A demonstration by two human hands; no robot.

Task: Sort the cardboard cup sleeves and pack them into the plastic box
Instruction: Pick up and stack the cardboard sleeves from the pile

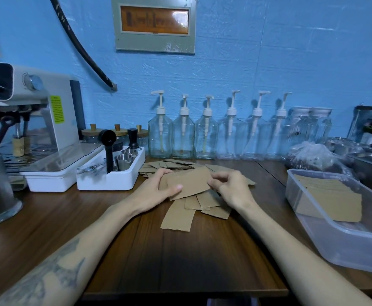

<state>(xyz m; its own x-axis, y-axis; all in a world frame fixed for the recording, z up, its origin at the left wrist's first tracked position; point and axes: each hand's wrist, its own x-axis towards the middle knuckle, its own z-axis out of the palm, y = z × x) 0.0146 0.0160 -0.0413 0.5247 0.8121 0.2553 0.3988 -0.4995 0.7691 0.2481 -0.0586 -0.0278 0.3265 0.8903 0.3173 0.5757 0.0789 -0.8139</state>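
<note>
The plastic box [326, 235] is cut off by the right edge, and its cloudy wall blurs the lower parts of the packed sleeves [333, 199]. Both hands hide part of the held sleeve [189, 183]. The loose pile [174, 165] is partly covered behind it

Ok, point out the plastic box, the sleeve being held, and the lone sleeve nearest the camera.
plastic box [344, 236], head view, near wall
held sleeve [191, 184], head view, middle of face
nearest sleeve [178, 217], head view, centre

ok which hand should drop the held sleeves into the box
Right, probably. The plastic box sits on that side, and the right hand already grips the sleeve stack, as does the left hand.
</note>
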